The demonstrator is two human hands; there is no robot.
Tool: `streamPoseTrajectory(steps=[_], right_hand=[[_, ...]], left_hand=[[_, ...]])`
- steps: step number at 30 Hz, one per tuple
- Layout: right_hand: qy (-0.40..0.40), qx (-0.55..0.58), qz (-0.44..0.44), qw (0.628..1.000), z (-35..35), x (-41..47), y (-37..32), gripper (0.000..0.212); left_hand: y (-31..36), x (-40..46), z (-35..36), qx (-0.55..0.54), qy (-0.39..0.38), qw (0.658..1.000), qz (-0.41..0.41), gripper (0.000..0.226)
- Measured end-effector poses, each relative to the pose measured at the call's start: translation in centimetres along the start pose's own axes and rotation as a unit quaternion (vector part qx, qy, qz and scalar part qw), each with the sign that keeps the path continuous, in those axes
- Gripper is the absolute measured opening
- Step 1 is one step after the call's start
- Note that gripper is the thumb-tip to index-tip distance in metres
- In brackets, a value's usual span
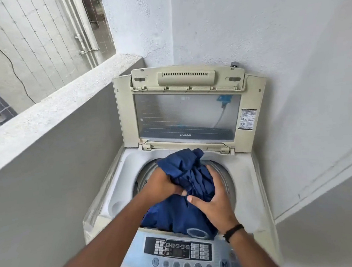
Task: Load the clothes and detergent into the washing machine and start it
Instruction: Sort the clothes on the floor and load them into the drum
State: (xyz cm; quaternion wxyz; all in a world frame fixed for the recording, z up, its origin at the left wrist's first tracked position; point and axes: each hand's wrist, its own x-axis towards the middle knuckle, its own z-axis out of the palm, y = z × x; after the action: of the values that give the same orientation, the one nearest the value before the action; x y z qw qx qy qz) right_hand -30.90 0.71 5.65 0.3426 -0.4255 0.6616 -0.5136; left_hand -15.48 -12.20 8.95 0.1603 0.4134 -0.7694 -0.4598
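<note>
A: Report legible markings on the washing machine (256, 192)

B: A black-and-white sticker (246, 119) sits on the right frame of the raised lid (128, 115); its print is too small to read. A small mark on the lower edge of the lid's window is also illegible. The control panel (179, 252) carries a dark display block and a row of round buttons; no text resolves

A: State hand condition and load position

B: The left hand (160, 183) and right hand (212, 201) both grip the bunched blue garment (186, 174), fingers curled into the cloth. The garment is held over the drum opening (223, 171), its lower end draped onto the panel edge

A: Surroundings

B: White plastered walls (268, 33); grey parapet (55, 125) on the left, a building beyond
</note>
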Motion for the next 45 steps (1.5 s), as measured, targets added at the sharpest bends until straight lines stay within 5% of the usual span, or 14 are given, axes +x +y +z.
streamPoseTrajectory(steps=[6, 11, 13, 15, 17, 20, 24, 27, 29, 32, 34, 36, 41, 45], right_hand=[[0.006, -0.073, 0.200, 0.977, -0.5, 6.7, 7.4, 0.077], [0.022, -0.099, 0.153, 0.983, -0.7, 8.1, 7.5, 0.063], [-0.063, -0.130, 0.149, 0.978, 0.0, 7.4, 8.1, 0.061], [-0.221, -0.241, 0.139, 0.935, 1.6, 6.3, 9.2, 0.068], [-0.365, -0.353, 0.136, 0.851, 3.5, 5.1, 10.3, 0.076], [-0.444, -0.444, 0.111, 0.771, 5.4, 4.1, 10.9, 0.076], [-0.351, -0.449, 0.111, 0.814, 5.5, 5.0, 11.6, 0.085], [-0.328, -0.443, 0.165, 0.818, 4.7, 6.0, 13.2, 0.096], [-0.358, -0.434, 0.197, 0.803, 4.3, 6.6, 14.5, 0.099], [-0.395, -0.412, 0.229, 0.789, 4.4, 7.7, 16.6, 0.100], [-0.410, -0.395, 0.239, 0.787, 4.6, 8.7, 17.3, 0.098], [-0.396, -0.395, 0.211, 0.802, 4.4, 9.7, 16.9, 0.087], [-0.253, -0.388, 0.103, 0.880, 3.4, 11.2, 13.8, 0.027], [0.060, -0.314, 0.047, 0.946, 2.9, 11.5, 11.9, 0.026]], left_hand=[[-4.6, 3.1, 1.6, -0.053, 0.082, 0.977, -0.192, 0.087], [-10.0, 1.5, 3.4, -0.038, 0.076, 0.967, -0.239, 0.085], [-12.1, 0.9, 4.1, 0.031, 0.010, 0.965, -0.261, 0.084], [-13.2, 0.2, 5.0, 0.126, -0.090, 0.953, -0.258, 0.081], [-14.0, 0.3, 5.8, 0.230, -0.180, 0.927, -0.236, 0.065], [-14.4, 1.1, 7.3, 0.164, -0.241, 0.923, -0.252, 0.008], [-15.0, 2.4, 6.8, 0.114, -0.245, 0.907, -0.324, 0.023], [-14.0, 3.8, 5.7, 0.205, -0.293, 0.880, -0.311, 0.038], [-13.1, 4.9, 5.2, 0.285, -0.205, 0.903, -0.247, 0.051], [-12.3, 6.8, 5.1, 0.311, -0.009, 0.948, -0.072, 0.040], [-12.5, 8.5, 5.3, 0.308, -0.021, 0.951, 0.024, 0.050], [-13.0, 10.3, 5.8, 0.303, -0.109, 0.946, 0.025, 0.060], [-18.4, 13.0, 7.4, 0.318, -0.250, 0.901, -0.156, 0.084], [-19.8, 12.8, 8.2, 0.243, -0.256, 0.905, -0.239, 0.071]])
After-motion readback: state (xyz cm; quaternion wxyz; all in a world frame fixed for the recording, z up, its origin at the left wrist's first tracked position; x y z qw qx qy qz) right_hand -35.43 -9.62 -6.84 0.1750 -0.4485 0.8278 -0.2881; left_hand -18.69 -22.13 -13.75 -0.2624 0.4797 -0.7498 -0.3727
